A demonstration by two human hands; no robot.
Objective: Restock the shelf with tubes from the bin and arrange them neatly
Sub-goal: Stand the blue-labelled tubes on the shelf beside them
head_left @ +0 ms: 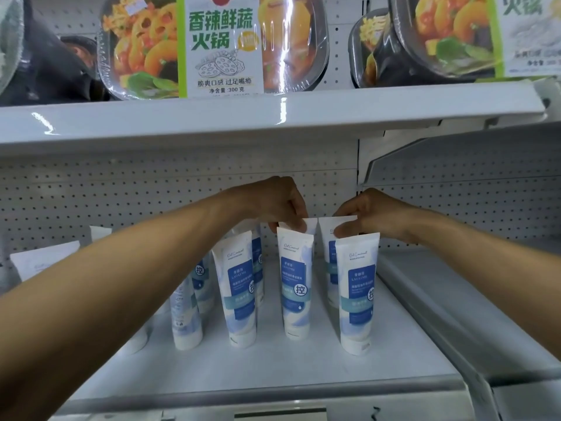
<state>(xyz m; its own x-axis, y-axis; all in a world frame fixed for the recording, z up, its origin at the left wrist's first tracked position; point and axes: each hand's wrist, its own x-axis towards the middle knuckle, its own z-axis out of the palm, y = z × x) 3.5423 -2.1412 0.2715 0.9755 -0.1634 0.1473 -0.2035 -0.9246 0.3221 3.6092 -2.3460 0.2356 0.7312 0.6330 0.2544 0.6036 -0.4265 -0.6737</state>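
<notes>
Several white-and-blue tubes stand cap-down on the white shelf point(273, 360). My left hand point(274, 200) pinches the flat top of a rear tube point(311, 224) that stands behind a front tube point(296, 284). My right hand point(368, 212) pinches the top of another rear tube point(329, 229), which is behind the front right tube point(358, 293). More tubes point(239, 287) stand to the left, partly hidden by my left forearm. No bin is in view.
The upper shelf point(273, 117) overhangs the hands and carries hot-pot meal trays point(218, 44). Pegboard point(121, 192) backs the shelf. A neighbouring shelf section point(455, 299) adjoins on the right. Bare shelf surface lies in front of the tubes.
</notes>
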